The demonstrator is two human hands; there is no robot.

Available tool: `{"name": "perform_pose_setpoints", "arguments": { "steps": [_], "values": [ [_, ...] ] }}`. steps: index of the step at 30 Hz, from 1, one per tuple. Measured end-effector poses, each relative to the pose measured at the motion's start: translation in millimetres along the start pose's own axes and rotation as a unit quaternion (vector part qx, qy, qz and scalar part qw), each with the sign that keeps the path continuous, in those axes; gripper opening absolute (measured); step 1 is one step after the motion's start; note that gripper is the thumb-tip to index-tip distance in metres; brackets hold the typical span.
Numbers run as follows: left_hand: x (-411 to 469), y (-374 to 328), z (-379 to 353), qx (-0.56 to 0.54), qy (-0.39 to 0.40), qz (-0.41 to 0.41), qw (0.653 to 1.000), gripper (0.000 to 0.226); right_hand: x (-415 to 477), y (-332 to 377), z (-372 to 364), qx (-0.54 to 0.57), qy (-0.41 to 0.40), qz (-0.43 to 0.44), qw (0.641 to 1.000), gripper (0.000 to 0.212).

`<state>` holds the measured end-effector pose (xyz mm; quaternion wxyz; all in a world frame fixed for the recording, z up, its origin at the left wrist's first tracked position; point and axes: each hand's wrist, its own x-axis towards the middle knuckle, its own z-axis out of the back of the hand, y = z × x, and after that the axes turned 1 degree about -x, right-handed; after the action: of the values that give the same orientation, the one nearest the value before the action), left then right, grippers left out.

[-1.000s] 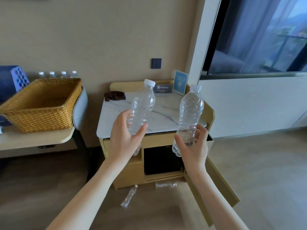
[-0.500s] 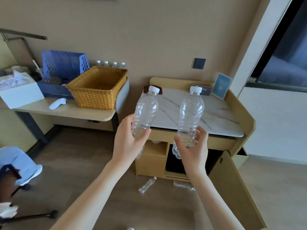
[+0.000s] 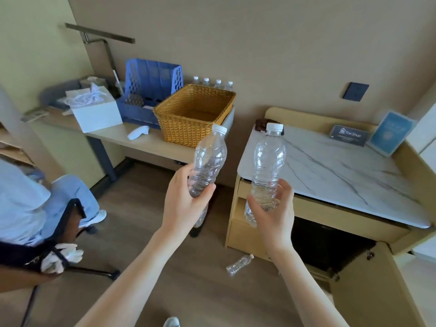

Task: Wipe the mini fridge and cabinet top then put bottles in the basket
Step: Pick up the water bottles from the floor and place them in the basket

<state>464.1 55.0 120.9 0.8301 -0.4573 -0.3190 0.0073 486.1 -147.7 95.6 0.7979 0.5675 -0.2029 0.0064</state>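
My left hand point(image 3: 182, 206) grips a clear plastic bottle with a white cap point(image 3: 210, 159), held upright and tilted slightly right. My right hand point(image 3: 273, 215) grips a second clear bottle point(image 3: 267, 161), upright. Both are in the air in front of the wicker basket point(image 3: 188, 128), which stands on the desk at the left and looks empty. To the right is the cabinet with its marble top point(image 3: 330, 175); the black mini fridge point(image 3: 328, 246) sits below, its cabinet door point(image 3: 368, 291) swung open. Another bottle point(image 3: 238, 265) lies on the floor. A dark cloth point(image 3: 260, 125) lies at the cabinet top's back left corner.
Several capped bottles point(image 3: 212, 82) stand behind the basket. The desk also carries a blue file rack point(image 3: 151, 81), a white tissue box point(image 3: 96, 112) and a small white object point(image 3: 138, 133). A seated person point(image 3: 26, 204) on a chair is at the left. Two signs point(image 3: 349, 135) stand on the cabinet.
The view has swung left and down, bringing the desk, basket and seated person into sight. Both hands still hold their bottles and now sit closer to the basket.
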Motion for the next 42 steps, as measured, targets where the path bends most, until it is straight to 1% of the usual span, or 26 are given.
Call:
{"name": "perform_pose_setpoints", "arguments": {
  "steps": [6,9,13,16,20,23,28,33,35,38,42],
  "values": [
    [60,80,42,0.030,-0.010,0.009,0.999,0.051,26,6,-107,0.019,0.022,0.005,1.000,0.064],
    [99,116,63,0.031,-0.013,0.017,0.999,0.051,47,17,-158,0.034,0.029,0.003,0.999,0.067],
    [149,153,78,0.034,-0.009,0.018,0.999,0.051,76,25,-210,0.041,0.029,-0.007,0.999,0.067],
    [182,179,76,0.032,-0.001,0.023,0.999,0.052,98,24,-241,0.032,0.026,-0.015,0.999,0.069],
    [222,208,56,0.014,0.015,0.029,0.999,0.055,133,12,-270,0.016,0.017,-0.028,0.999,0.070],
    [259,225,29,0.000,0.036,0.019,0.999,0.054,172,2,-288,0.010,0.005,-0.017,1.000,0.069],
    [345,241,-22,-0.021,0.057,-0.004,0.998,0.051,262,-11,-319,0.009,-0.029,0.017,0.999,0.069],
    [440,249,-70,-0.030,0.050,-0.016,0.998,0.056,358,-17,-345,0.026,-0.044,0.031,0.998,0.069],
    [474,255,-88,-0.030,0.047,-0.013,0.998,0.058,392,-20,-355,0.029,-0.048,0.027,0.998,0.072],
    [516,263,-112,-0.038,0.051,0.001,0.998,0.061,435,-27,-369,0.029,-0.047,0.017,0.998,0.068],
    [557,275,-137,-0.052,0.069,0.013,0.996,0.057,477,-38,-386,0.028,-0.041,-0.001,0.999,0.069]
  ]
}}
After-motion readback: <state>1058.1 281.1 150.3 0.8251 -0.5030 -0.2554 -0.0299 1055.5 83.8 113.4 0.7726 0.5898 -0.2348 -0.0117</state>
